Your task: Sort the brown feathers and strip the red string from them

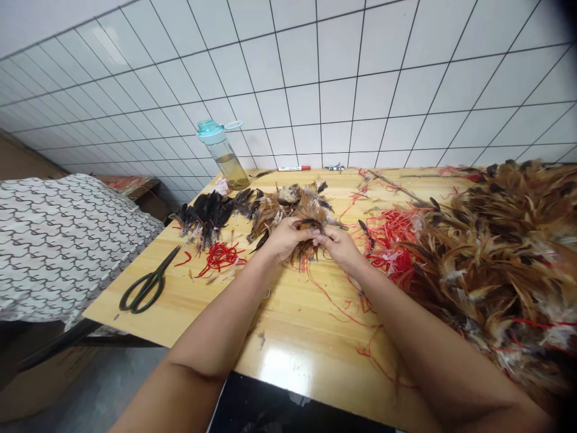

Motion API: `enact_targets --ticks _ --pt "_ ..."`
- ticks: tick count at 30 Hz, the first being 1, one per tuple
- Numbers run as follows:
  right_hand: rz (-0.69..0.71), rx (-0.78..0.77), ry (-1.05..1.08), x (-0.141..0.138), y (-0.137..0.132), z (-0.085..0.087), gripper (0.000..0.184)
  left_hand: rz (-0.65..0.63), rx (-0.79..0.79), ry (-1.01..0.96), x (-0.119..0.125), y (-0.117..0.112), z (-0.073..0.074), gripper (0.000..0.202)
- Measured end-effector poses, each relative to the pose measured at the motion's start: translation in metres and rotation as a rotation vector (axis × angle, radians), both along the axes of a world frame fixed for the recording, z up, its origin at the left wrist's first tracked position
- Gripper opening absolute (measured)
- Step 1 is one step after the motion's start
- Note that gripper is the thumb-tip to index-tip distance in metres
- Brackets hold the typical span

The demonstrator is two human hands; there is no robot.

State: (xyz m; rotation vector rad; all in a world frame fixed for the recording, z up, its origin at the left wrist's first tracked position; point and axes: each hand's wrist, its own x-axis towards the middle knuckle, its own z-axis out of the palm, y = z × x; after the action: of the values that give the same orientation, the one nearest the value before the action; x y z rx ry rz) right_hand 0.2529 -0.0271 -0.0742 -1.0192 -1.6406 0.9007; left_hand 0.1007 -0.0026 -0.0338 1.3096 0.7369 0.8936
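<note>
My left hand (288,239) and my right hand (337,243) meet over the middle of the wooden table (288,313). Both are closed, with thumbs and fingertips pinched together on brown feathers (311,224). Exactly how many feathers they hold is hidden by the fingers. Just behind the hands lies a pile of tan and brown feathers (270,207). Black feathers (210,216) are bunched to its left, and cut red strings (220,257) lie in front of those. A thin red string (327,291) trails across the wood below my right hand.
Black-handled scissors (146,288) lie at the left edge. A bottle with a teal lid (223,153) and a red-capped marker (294,168) are near the tiled wall (342,96). Tangled red string (394,237) and a large heap of brown feathers (509,252) fill the right side.
</note>
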Motion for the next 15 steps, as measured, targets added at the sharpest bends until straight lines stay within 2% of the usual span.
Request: enact_targets --ticks 2,4,6,9,12,15 --pt "-0.056 -0.020 0.031 -0.001 0.001 0.000 0.024 0.002 0.017 -0.010 0.001 0.001 0.001 0.031" --pt "-0.117 -0.079 0.124 0.000 0.003 0.000 0.025 0.048 0.104 0.028 0.003 0.005 0.005 0.033" --pt "-0.169 -0.144 0.258 0.004 0.006 0.002 0.026 0.128 0.260 0.143 0.005 0.012 0.012 0.029" --pt "-0.260 -0.207 0.427 0.018 0.011 0.004 0.029 0.208 0.611 0.485 0.014 0.028 0.022 0.017" --pt "-0.377 -0.227 0.532 0.035 0.017 0.003 0.032 0.113 0.904 0.829 0.031 0.043 0.024 0.020" --pt "-0.421 -0.196 0.483 0.045 0.022 -0.003 0.034 -0.011 1.008 1.061 0.049 0.051 0.019 0.020"
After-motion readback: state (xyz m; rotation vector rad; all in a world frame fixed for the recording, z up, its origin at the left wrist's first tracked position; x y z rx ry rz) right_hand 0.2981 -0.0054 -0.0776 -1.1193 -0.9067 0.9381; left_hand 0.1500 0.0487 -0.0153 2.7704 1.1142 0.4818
